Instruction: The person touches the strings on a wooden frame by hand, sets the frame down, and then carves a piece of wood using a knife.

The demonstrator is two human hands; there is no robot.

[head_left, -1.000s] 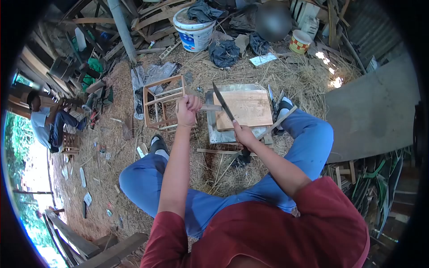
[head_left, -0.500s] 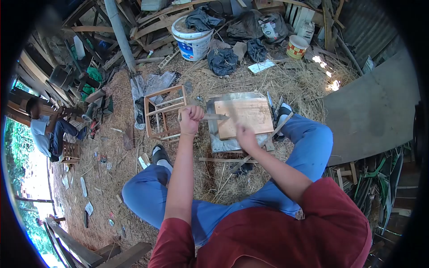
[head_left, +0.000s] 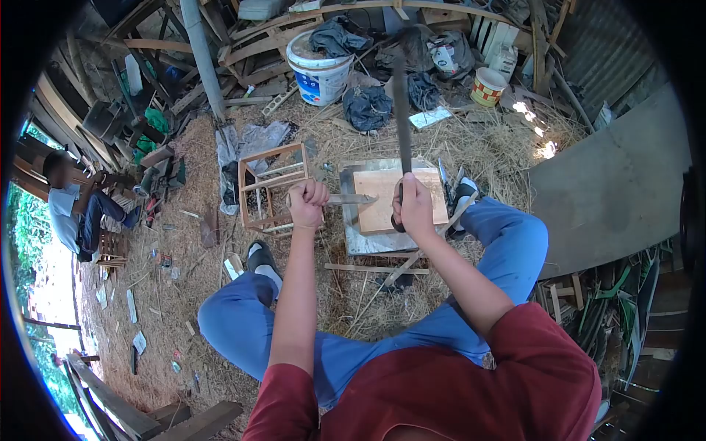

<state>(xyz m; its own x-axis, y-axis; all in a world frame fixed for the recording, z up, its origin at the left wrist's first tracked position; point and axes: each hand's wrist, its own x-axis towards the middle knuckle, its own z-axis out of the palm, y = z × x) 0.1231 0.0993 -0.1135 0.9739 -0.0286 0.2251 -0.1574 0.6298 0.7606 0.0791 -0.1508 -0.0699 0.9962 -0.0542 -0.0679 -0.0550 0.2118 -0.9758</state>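
My left hand (head_left: pixel 307 203) is wrapped round a short wooden stick (head_left: pixel 351 199), whose free end points right and lies over a flat wooden board (head_left: pixel 375 217). My right hand (head_left: pixel 415 206) grips the handle of a long dark-bladed machete (head_left: pixel 402 117). Its blade points away from me, past the far edge of the board, and is somewhat blurred. Under the board is a larger greyish block (head_left: pixel 354 241) on the ground between my legs. My left fingers hide the near end of the stick.
A small wooden frame (head_left: pixel 276 226) stands left of the block. Behind are a white bucket (head_left: pixel 320 81), black plastic bags (head_left: pixel 368 108) and a yellow-red tub (head_left: pixel 488 87). A seated person (head_left: pixel 68 202) is at far left. Straw and shavings cover the ground.
My right hand and the machete have moved from a blurred position low over the board to one with the blade extended away from me. My left hand has shifted slightly nearer, still holding the stick.
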